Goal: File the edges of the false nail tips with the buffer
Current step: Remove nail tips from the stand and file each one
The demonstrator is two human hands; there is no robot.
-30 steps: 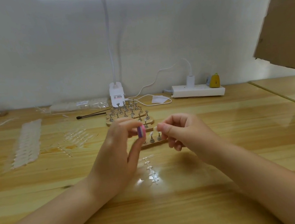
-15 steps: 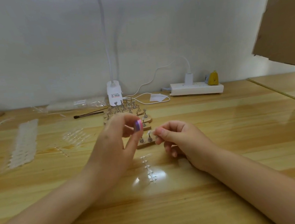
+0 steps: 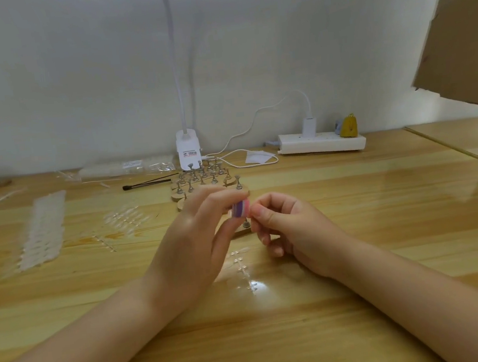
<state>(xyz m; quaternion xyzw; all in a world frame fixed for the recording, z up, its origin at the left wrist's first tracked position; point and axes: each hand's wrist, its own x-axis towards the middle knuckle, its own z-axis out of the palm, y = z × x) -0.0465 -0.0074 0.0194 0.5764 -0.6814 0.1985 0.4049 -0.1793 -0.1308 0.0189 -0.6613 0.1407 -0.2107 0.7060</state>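
The wooden table (image 3: 356,227) fills the lower view, and I take the white lamp base (image 3: 188,149) at its back edge as my landmark. To the right of the lamp base, against the wall, lies a white power strip (image 3: 321,141) with a plug in it and a small yellow object at its right end. Far left of the lamp base and nearer to me, a long strip of clear nail tips (image 3: 42,230) lies flat on the wood; a smaller cluster of clear tips (image 3: 124,217) lies between that strip and my hands. Directly in front of the lamp base stand the wooden holders with metal nail stands (image 3: 202,179). Left of these lies a thin dark brush (image 3: 148,183). In front of the stands, my left hand (image 3: 191,245) is raised off the table, thumb and fingers curled around the buffer (image 3: 241,209), a small pink and purple block. My right hand (image 3: 294,231) meets it from the right, fingers curled, fingertips pinched together against the buffer's right face; I cannot tell whether a nail tip sits in that pinch. Below my hands, nearest to me, a short clear strip of nail tips (image 3: 243,266) lies on the table.
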